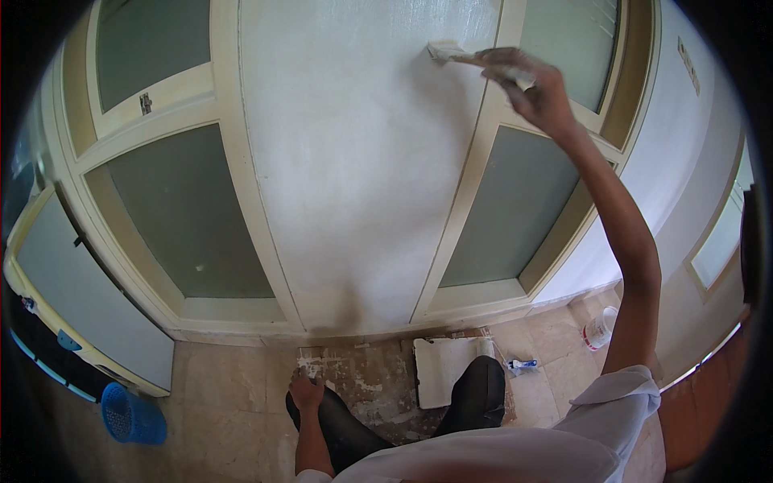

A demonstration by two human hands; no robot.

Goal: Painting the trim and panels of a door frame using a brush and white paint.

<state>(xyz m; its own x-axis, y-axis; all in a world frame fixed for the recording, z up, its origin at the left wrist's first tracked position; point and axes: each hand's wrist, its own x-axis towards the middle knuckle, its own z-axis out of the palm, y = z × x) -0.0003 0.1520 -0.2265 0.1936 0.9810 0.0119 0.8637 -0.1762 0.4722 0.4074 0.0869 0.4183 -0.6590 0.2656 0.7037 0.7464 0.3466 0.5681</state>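
Observation:
High on the right, my right hand is closed round the handle of a paintbrush. Its bristles touch the white wall panel near the panel's upper right edge, and a shadow falls below them. The upper part of the panel looks wet and shiny. Down at the lower left, my left hand lies on my bent knee, fingers stretched out and holding nothing. By my other knee sits a tray coated with white paint, its right part hidden by my leg.
Cream-framed windows flank the panel. A blue-handled tool lies right of the tray, and a white bucket stands farther right. At left are a blue basket and a pale appliance. Paint-stained sheeting covers the floor before me.

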